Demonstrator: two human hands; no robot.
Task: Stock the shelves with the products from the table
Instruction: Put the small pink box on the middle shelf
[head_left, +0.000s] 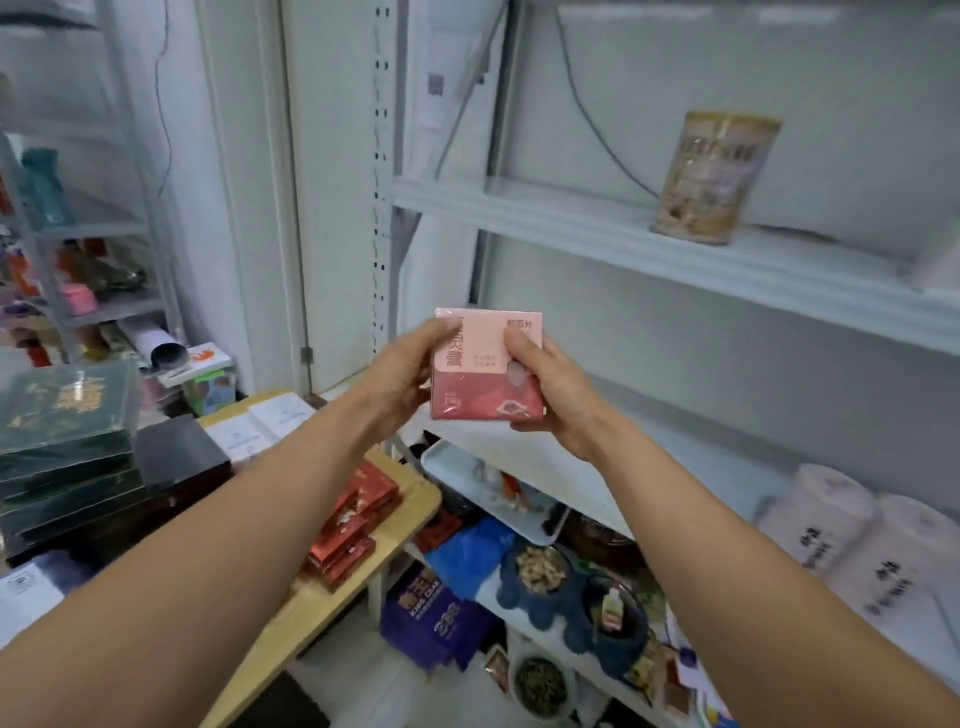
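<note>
1. Head view: pink box (488, 364) was held upright in the air, printed face toward the camera, long axis roughly vertical, between both hands.
2. Left hand (400, 374) gripped its left edge, thumb on the front face; right hand (550, 389) gripped its right edge and lower corner, thumb on the front. Both sets of fingers were closed on the box; the rear fingers were hidden.
3. Box sat in front of the shelf unit, level with the gap under the upper shelf (675, 254), left of the can (717, 179) standing on that shelf.
4. Shelf opening lay ahead and to the right of the box, so the right hand was the nearer one. Judgement: placing calls for a push forward and rightward.
5. Table (332, 587) with red boxes (353, 525) lay below left, well apart from the box.
</note>
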